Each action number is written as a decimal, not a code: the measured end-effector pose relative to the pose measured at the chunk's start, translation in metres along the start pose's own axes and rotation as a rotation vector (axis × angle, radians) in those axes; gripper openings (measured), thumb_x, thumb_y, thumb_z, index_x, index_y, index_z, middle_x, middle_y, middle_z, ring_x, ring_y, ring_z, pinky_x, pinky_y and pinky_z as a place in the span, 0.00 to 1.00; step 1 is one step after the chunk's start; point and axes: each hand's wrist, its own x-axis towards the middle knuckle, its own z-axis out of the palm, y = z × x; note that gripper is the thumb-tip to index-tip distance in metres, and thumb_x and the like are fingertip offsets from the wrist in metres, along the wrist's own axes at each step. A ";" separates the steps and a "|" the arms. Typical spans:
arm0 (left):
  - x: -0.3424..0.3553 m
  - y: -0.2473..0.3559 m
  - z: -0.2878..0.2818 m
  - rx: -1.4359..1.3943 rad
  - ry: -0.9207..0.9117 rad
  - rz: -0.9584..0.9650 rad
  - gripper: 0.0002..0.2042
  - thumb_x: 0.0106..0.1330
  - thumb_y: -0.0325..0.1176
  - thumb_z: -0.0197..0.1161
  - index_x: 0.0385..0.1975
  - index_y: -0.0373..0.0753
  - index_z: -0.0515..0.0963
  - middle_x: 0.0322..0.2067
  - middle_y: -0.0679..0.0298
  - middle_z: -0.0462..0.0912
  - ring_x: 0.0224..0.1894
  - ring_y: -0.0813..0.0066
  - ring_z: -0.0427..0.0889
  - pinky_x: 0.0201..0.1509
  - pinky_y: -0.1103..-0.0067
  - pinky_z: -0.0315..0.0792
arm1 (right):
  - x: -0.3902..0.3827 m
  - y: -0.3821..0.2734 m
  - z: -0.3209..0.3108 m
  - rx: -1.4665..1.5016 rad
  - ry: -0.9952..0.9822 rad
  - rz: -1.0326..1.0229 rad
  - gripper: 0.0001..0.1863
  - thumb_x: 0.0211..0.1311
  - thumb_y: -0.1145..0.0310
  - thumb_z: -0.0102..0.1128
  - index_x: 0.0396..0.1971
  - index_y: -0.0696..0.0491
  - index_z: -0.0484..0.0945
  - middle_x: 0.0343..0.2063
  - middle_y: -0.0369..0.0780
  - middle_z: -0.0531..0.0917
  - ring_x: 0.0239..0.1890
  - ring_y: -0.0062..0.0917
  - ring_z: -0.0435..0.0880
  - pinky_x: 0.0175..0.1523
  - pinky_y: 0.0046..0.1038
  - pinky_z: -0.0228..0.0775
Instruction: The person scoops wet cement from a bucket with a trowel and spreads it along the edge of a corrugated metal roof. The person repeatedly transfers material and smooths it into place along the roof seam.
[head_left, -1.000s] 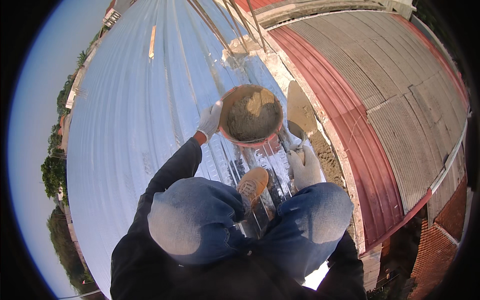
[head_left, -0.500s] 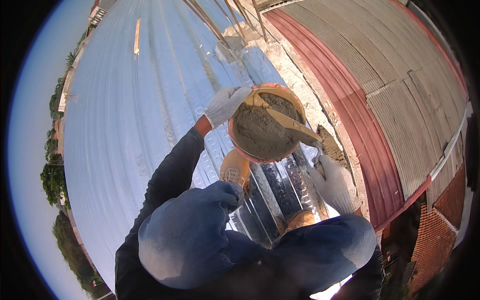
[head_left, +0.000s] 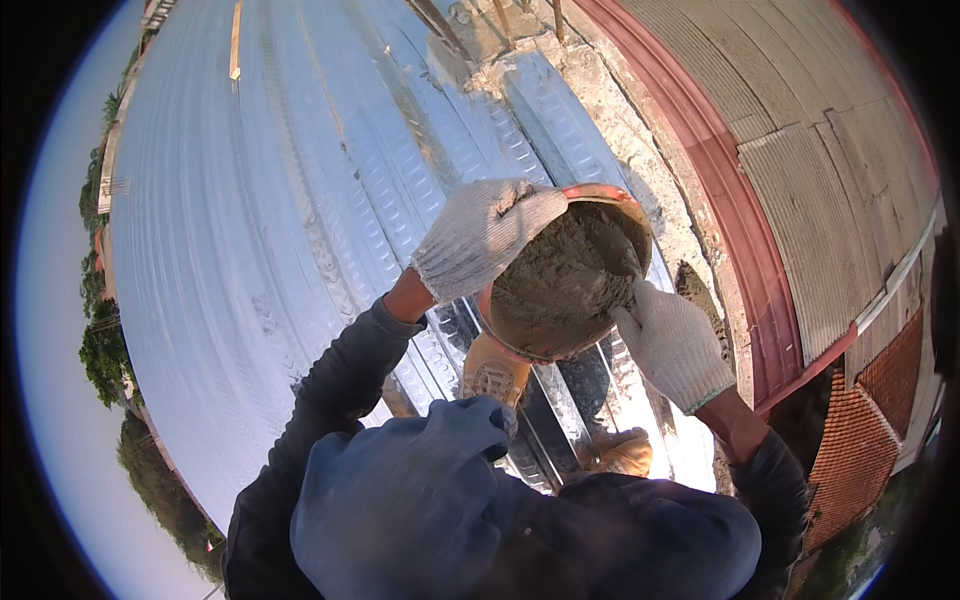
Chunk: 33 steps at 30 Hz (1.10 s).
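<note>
A round, reddish-rimmed bucket is tilted toward me above the metal decking, with wet grey mortar inside. My left hand, in a white knit glove, is closed over the bucket's upper left rim. In a matching glove, my right hand is closed at the bucket's lower right edge around the trowel's handle. Only a small part of the trowel shows; its blade is sunk in or hidden by the mortar.
Ribbed metal decking spreads to the left. A rough masonry ledge runs along its right edge, bearing a mortar patch. Steel bars rise ahead. Beyond the ledge lie corrugated roofs. My tan boots stand below the bucket.
The trowel blade, lying across the bucket's top before, has gone down into the mortar. My right hand has moved up to the bucket's edge. The bucket has shifted right and tilts more.
</note>
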 end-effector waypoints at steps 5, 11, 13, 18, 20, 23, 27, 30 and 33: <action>0.019 0.020 -0.015 -0.274 -0.010 -0.238 0.28 0.82 0.58 0.67 0.54 0.33 0.91 0.34 0.57 0.91 0.36 0.77 0.89 0.44 0.70 0.85 | -0.011 -0.045 0.007 -0.038 -0.149 -0.001 0.19 0.81 0.57 0.64 0.53 0.59 0.77 0.33 0.53 0.89 0.35 0.54 0.92 0.38 0.55 0.85; 0.016 0.001 -0.025 -0.422 -0.047 -0.413 0.30 0.80 0.60 0.68 0.60 0.35 0.91 0.37 0.58 0.94 0.38 0.79 0.91 0.47 0.73 0.86 | -0.015 -0.075 -0.007 0.147 -0.272 0.153 0.19 0.81 0.56 0.66 0.48 0.60 0.78 0.31 0.54 0.87 0.36 0.57 0.90 0.42 0.55 0.81; 0.013 0.000 -0.028 -0.438 -0.031 -0.387 0.28 0.81 0.57 0.69 0.58 0.34 0.91 0.38 0.61 0.93 0.39 0.80 0.90 0.47 0.75 0.86 | -0.027 -0.083 -0.006 0.201 -0.166 0.113 0.21 0.81 0.56 0.68 0.45 0.62 0.78 0.29 0.54 0.87 0.37 0.59 0.88 0.44 0.55 0.78; -0.008 -0.010 -0.021 -0.593 0.049 -0.394 0.24 0.81 0.53 0.71 0.51 0.33 0.91 0.37 0.67 0.90 0.39 0.82 0.89 0.44 0.76 0.85 | -0.019 -0.076 -0.018 0.193 -0.084 0.091 0.21 0.82 0.56 0.67 0.46 0.62 0.78 0.29 0.54 0.85 0.38 0.57 0.88 0.43 0.54 0.77; -0.007 0.000 -0.021 -0.489 0.013 -0.360 0.25 0.82 0.54 0.70 0.52 0.33 0.90 0.37 0.64 0.91 0.40 0.80 0.91 0.44 0.75 0.86 | -0.017 -0.069 -0.027 0.108 -0.079 0.150 0.20 0.82 0.55 0.66 0.45 0.61 0.79 0.29 0.54 0.85 0.37 0.57 0.88 0.43 0.53 0.77; -0.016 0.006 -0.011 -0.436 0.014 -0.253 0.25 0.82 0.54 0.70 0.53 0.33 0.90 0.37 0.62 0.92 0.40 0.80 0.91 0.44 0.76 0.86 | -0.028 -0.038 -0.028 0.018 -0.030 0.157 0.19 0.84 0.56 0.63 0.44 0.60 0.80 0.29 0.55 0.83 0.36 0.56 0.87 0.42 0.52 0.76; -0.028 0.006 -0.001 -0.451 0.035 -0.215 0.27 0.82 0.56 0.69 0.55 0.32 0.90 0.38 0.62 0.92 0.39 0.80 0.90 0.44 0.76 0.85 | -0.032 -0.007 -0.022 0.036 -0.092 0.098 0.20 0.84 0.56 0.63 0.41 0.61 0.81 0.27 0.56 0.83 0.34 0.56 0.87 0.42 0.52 0.76; -0.023 0.024 -0.005 -0.436 0.058 -0.296 0.26 0.83 0.54 0.68 0.56 0.31 0.90 0.38 0.64 0.91 0.40 0.82 0.88 0.44 0.77 0.84 | -0.023 -0.013 -0.007 0.158 -0.205 0.073 0.23 0.84 0.54 0.61 0.41 0.62 0.82 0.30 0.57 0.86 0.37 0.58 0.88 0.45 0.53 0.78; -0.022 0.016 0.004 -0.397 0.129 -0.354 0.25 0.85 0.51 0.67 0.56 0.29 0.89 0.38 0.67 0.90 0.41 0.84 0.84 0.46 0.78 0.82 | -0.014 -0.025 0.043 0.246 -0.145 -0.025 0.25 0.84 0.51 0.61 0.42 0.63 0.84 0.32 0.58 0.88 0.40 0.59 0.90 0.48 0.55 0.79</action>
